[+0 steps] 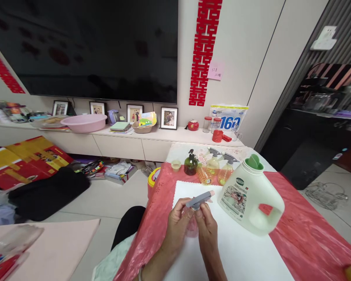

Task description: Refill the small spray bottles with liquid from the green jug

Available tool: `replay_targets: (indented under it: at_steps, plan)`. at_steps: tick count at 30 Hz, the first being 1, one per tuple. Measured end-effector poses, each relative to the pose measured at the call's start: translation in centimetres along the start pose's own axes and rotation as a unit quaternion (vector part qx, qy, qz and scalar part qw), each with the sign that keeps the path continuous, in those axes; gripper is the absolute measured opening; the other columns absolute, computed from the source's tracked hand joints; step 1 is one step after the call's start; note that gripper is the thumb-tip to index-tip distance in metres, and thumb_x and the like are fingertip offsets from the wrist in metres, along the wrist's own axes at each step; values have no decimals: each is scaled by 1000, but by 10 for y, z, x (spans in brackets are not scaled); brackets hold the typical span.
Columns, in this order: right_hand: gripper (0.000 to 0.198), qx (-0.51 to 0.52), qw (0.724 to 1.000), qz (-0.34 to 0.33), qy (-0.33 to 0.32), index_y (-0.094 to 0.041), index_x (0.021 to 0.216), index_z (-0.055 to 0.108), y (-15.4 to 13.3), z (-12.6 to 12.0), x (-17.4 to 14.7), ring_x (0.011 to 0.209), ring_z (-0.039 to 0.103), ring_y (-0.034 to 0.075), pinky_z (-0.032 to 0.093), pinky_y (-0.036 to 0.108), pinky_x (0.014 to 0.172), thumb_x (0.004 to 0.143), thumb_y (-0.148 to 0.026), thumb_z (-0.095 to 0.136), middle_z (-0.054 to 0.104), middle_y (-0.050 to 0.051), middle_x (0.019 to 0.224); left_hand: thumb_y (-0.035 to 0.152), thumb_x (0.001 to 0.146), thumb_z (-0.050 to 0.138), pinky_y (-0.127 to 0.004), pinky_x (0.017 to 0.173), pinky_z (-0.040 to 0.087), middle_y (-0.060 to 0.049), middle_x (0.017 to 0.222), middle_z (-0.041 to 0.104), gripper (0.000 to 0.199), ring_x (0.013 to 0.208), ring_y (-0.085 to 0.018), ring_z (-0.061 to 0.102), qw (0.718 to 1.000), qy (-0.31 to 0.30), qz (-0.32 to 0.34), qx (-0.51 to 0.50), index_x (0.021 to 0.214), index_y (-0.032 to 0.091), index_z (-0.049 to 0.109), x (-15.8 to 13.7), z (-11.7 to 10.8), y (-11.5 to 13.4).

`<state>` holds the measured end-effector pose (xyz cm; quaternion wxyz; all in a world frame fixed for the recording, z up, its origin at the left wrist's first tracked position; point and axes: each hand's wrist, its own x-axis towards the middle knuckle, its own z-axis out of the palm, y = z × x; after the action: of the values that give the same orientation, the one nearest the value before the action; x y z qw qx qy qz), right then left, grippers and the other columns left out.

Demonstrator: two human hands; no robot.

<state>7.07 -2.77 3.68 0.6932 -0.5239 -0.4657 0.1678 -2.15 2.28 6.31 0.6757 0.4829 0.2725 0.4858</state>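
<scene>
Over the white, scallop-edged mat [236,249] on the red-covered table [307,222], the left hand [177,218] and right hand [207,226] meet around a grey plastic spray head [198,200] atop a translucent pink bottle [192,229]. Both hands' fingers are closed, gripping low on the head, near the bottle's neck; whether the bottle's base touches the mat, I cannot tell. The step in hand looks like turning or seating the head, though which direction is unclear. That calls for one hand steadying the neck while the other twists. To the right stands a large pale-green plastic jug [256,199]; on the far side, a dark-green pump bottle [190,164].
</scene>
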Motion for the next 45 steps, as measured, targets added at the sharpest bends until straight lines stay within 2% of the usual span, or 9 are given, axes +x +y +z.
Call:
replay_targets:
  at_steps: [5,14,19,24,30,32,37,42,45]
  plan:
    - [38,-15,1000,-12,-7,-18,110,67,-1,1,1,92,59,11,49,12,83,111,-51,50,60,3,99,42,68,91,-34,86,56,-7,95,78,37,90,-23,71,1000,7,-15,-25,91,18,76,1,-1,1]
    - [31,-47,998,-32,6,-21,112,67,-7,1,-2,93,59,8,47,9,83,112,-45,49,60,1,100,51,74,86,-34,86,57,-9,98,78,43,95,-25,70,999,-8,-23,-27,99,18,76,-2,-3,-6]
    - [31,-93,994,-49,12,-22,118,67,-14,-1,-2,99,60,9,47,10,86,113,-45,46,61,2,112,51,75,86,-35,88,56,-9,100,77,43,96,-25,70,999,-20,-37,-33,99,18,75,-7,0,-2]
    - [31,-98,994,-47,-4,-23,124,66,-5,-5,-4,108,60,10,46,11,93,113,-45,47,60,3,118,54,83,78,-36,91,54,-11,105,77,41,100,-26,70,998,-42,-41,-36,104,18,73,-8,-1,-2]
    - [41,-92,994,13,51,-21,114,69,5,4,-17,109,56,16,43,19,98,112,-56,48,59,4,113,56,85,75,-36,92,55,-13,111,76,44,101,-26,70,999,-32,-40,-14,109,19,74,-8,-6,-2]
    - [46,-97,992,17,77,-20,111,70,3,9,-20,109,56,17,43,21,100,109,-62,51,60,5,113,57,83,76,-36,89,56,-12,107,77,46,97,-26,71,999,-29,-39,-25,109,19,73,-8,-7,-4]
    - [52,-115,986,26,116,-19,105,73,0,10,-23,99,59,18,45,22,93,103,-69,58,64,4,106,54,88,73,-38,89,56,-10,93,77,38,92,-25,72,993,-72,-53,-72,101,18,73,-6,-5,-7]
    - [62,-111,983,74,128,-17,113,72,6,10,-27,102,60,20,48,23,94,98,-75,61,64,5,111,52,83,79,-38,90,56,-9,94,77,36,93,-26,71,992,-20,-65,-108,95,19,74,-9,4,0]
    - [68,-98,977,114,154,-15,111,72,10,12,-31,106,60,21,50,22,91,92,-80,66,64,6,114,55,82,78,-38,90,56,-8,90,78,36,91,-26,71,990,-21,-70,-117,92,20,74,-12,7,7]
